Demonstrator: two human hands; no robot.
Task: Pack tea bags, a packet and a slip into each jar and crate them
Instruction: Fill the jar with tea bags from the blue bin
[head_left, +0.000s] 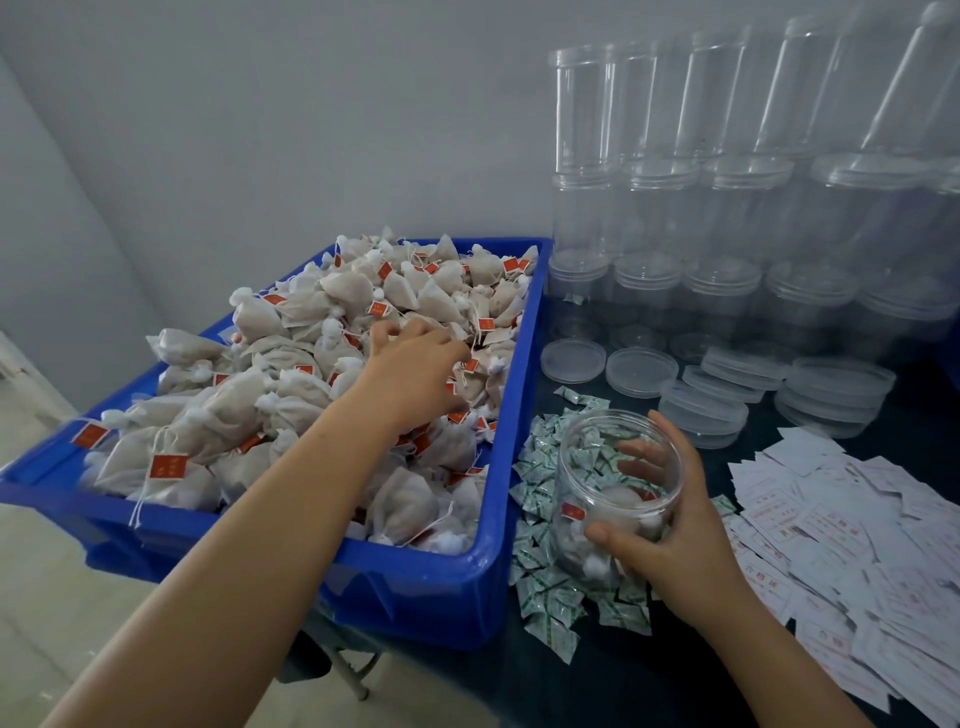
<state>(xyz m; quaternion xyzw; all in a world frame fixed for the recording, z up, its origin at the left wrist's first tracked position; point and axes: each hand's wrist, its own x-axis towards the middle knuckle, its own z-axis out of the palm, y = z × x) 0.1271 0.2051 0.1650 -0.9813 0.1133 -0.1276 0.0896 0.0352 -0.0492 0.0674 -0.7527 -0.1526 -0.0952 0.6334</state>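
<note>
A blue crate (511, 457) is heaped with white tea bags (291, 384) bearing red tags. My left hand (415, 369) reaches into the heap, fingers curled down among the bags; what it holds is hidden. A clear open jar (597, 467) stands on the dark table right of the crate, with a few tea bags in its bottom. My right hand (675, 525) grips the jar from its right side, thumb in front and fingers behind. Small green-and-white packets (545, 587) lie scattered around the jar's base. White printed slips (852, 545) lie spread to the right.
Stacks of empty clear jars (727, 208) stand along the back wall at the right. Clear lids (641, 371) lie in front of them, some piled. The crate overhangs the table's left edge above a pale floor.
</note>
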